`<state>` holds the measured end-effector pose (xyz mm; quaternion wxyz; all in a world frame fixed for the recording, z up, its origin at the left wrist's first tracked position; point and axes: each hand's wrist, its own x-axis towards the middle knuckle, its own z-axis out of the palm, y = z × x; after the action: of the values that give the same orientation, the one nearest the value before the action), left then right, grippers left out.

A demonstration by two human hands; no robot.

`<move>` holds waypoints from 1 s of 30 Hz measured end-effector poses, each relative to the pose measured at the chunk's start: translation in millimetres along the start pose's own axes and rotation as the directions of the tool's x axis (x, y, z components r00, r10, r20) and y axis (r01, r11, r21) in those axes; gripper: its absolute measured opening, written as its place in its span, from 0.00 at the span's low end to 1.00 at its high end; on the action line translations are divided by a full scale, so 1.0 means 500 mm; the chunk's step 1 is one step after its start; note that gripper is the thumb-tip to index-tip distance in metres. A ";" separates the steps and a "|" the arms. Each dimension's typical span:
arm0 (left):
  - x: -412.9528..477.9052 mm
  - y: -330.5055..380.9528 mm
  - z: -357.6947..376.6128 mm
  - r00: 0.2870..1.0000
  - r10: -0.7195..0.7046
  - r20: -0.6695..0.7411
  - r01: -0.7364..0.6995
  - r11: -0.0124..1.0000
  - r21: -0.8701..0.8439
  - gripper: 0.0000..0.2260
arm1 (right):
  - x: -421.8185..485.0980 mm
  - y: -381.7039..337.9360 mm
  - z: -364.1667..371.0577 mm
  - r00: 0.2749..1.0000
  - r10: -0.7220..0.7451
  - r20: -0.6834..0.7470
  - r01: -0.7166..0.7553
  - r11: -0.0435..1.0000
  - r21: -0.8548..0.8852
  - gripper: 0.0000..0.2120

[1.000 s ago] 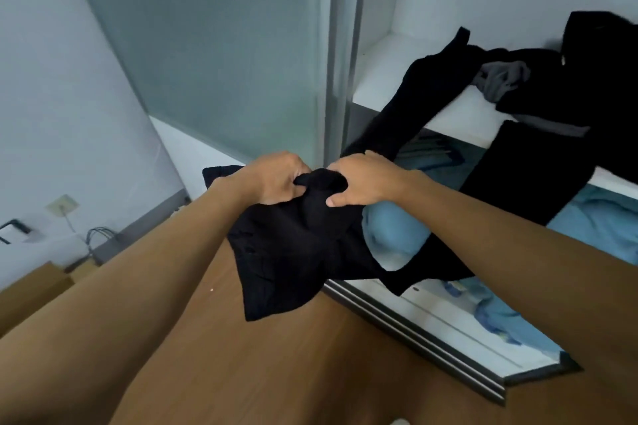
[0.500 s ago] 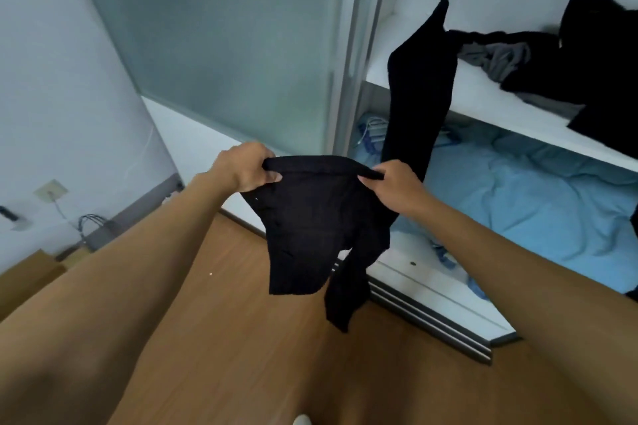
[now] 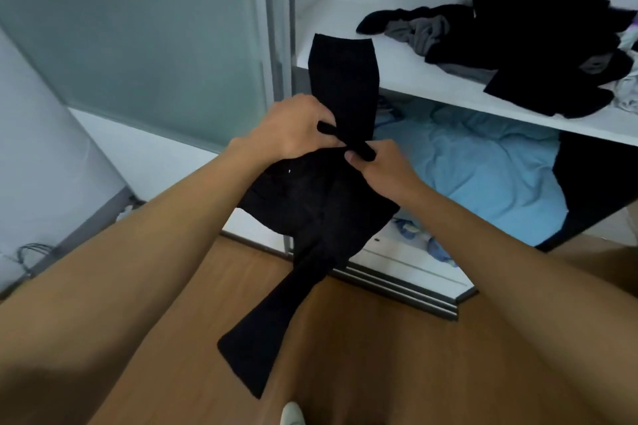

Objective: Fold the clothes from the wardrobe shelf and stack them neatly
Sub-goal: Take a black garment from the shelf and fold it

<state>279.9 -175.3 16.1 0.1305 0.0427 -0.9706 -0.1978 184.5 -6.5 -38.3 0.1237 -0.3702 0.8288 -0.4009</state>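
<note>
Beyond our hands, the white wardrobe shelf [image 3: 333,19] carries a loose pile of dark clothes [image 3: 524,28], up and right of our right hand [image 3: 383,171]. Both hands grasp the black garment [image 3: 321,203] close together: the left hand [image 3: 293,128] clenches its bunched edge and the right pinches it just beside, likely to square an edge for folding. One end rises above the hands; the other droops below our wrists toward the wooden floor [image 3: 379,355].

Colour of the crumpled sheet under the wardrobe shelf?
The sheet is plain light blue; head view shows it best.
</note>
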 end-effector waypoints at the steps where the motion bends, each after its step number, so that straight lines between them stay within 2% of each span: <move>1: 0.004 0.004 -0.005 0.999 -0.032 -0.024 0.028 0.991 -0.134 0.06 | 0.001 0.002 -0.021 0.999 0.004 -0.036 -0.003 0.999 0.036 0.14; 2: 0.008 0.006 -0.007 0.997 -0.068 -0.048 0.053 0.964 -0.262 0.06 | 0.000 0.004 -0.042 0.998 0.008 -0.068 -0.003 0.998 0.068 0.15; 4: 0.008 0.001 -0.001 0.990 -0.127 -0.053 0.089 0.886 -0.456 0.15 | -0.004 0.012 -0.076 0.992 0.051 -0.115 -0.036 0.990 0.135 0.16; 6: 0.001 -0.014 0.026 0.987 -0.154 0.041 0.145 0.761 -0.632 0.22 | -0.012 0.022 -0.103 0.980 0.132 -0.150 -0.093 0.966 0.242 0.15; 7: -0.004 -0.021 0.048 0.983 -0.141 0.116 0.182 0.724 -0.665 0.23 | -0.019 0.029 -0.116 0.972 0.174 -0.160 -0.118 0.944 0.308 0.14; 9: -0.005 -0.025 0.098 0.956 -0.157 0.247 0.279 0.744 -0.607 0.22 | -0.038 0.050 -0.139 0.960 0.238 -0.150 -0.154 0.890 0.428 0.12; 10: 0.000 -0.020 0.119 0.946 -0.186 0.264 0.309 0.762 -0.569 0.20 | -0.048 0.064 -0.147 0.958 0.255 -0.132 -0.166 0.868 0.467 0.11; 12: 0.020 -0.003 0.153 0.945 -0.221 0.241 0.322 0.759 -0.565 0.13 | -0.070 0.089 -0.157 0.960 0.270 -0.073 -0.198 0.842 0.501 0.10; 15: 0.050 0.034 0.179 0.957 -0.174 0.231 0.274 0.804 -0.528 0.07 | -0.101 0.121 -0.167 0.965 0.261 -0.001 -0.226 0.838 0.498 0.08; 17: 0.071 0.054 0.193 0.964 -0.147 0.222 0.238 0.849 -0.471 0.07 | -0.119 0.149 -0.188 0.964 0.266 -0.002 -0.238 0.864 0.445 0.06; 19: 0.080 0.073 0.196 0.970 -0.112 0.214 0.199 0.876 -0.440 0.05 | -0.128 0.166 -0.210 0.968 0.249 -0.020 -0.230 0.922 0.313 0.09; 21: 0.090 0.094 0.200 0.970 -0.059 0.238 0.156 0.897 -0.413 0.02 | -0.133 0.173 -0.231 0.984 0.173 -0.036 -0.164 0.970 0.177 0.03; 23: 0.099 0.116 0.208 0.969 -0.020 0.246 0.117 0.914 -0.389 0.05 | -0.132 0.173 -0.242 0.997 0.063 -0.034 -0.061 0.997 0.044 0.10; 25: 0.108 0.130 0.210 0.972 -0.026 0.235 0.121 0.909 -0.400 0.06 | -0.133 0.176 -0.247 1.000 0.021 0.005 -0.021 1.000 0.011 0.14; 28: 0.120 0.136 0.202 0.972 -0.002 0.234 0.093 0.920 -0.380 0.13 | -0.137 0.170 -0.249 0.994 0.029 0.105 -0.027 0.999 -0.027 0.08; 30: 0.124 0.144 0.199 0.969 0.013 0.246 0.073 0.938 -0.338 0.16 | -0.134 0.166 -0.245 0.997 0.050 0.067 -0.044 0.995 -0.085 0.09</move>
<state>191.2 -80.4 -28.8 0.0123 0.0095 -0.9287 -0.3704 127.0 145.0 -27.6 0.1461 -0.3689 0.8485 -0.3500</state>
